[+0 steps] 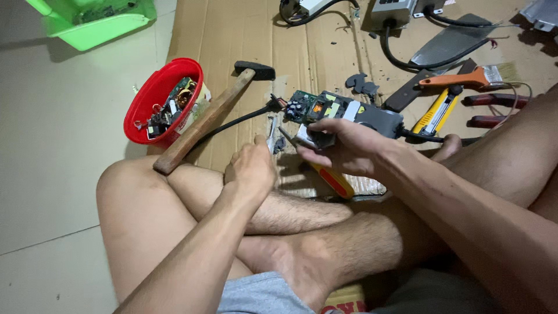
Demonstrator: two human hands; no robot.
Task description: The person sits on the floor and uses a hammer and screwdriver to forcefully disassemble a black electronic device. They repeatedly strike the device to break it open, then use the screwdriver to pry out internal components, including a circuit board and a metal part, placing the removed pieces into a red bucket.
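1. Head view looks down on an opened power adapter (343, 113): a green circuit board bared at its left end, grey casing at its right. It sits just above the cardboard sheet (325, 52), in front of the person's crossed legs.
2. Its long axis runs left to right, tilted slightly down toward the right. The board end points left, and a black cable (241, 119) leaves that end toward the hammer.
3. The right hand (343, 145) is closed on the adapter's near edge, fingers curled over a pale part of it.
4. The left hand (251, 168) is in a fist around a thin metal tool (286, 135), whose tip angles up and right to the adapter's underside.
5. A yellow and red handle (332, 180) lies under the right wrist.
6. A wooden-handled hammer (212, 116) lies diagonally to the left, head up and right.
7. Beside it stands a red bowl (145, 99) holding circuit boards.
8. To the right lie a yellow utility knife (437, 113) and an orange-handled brush (471, 77).
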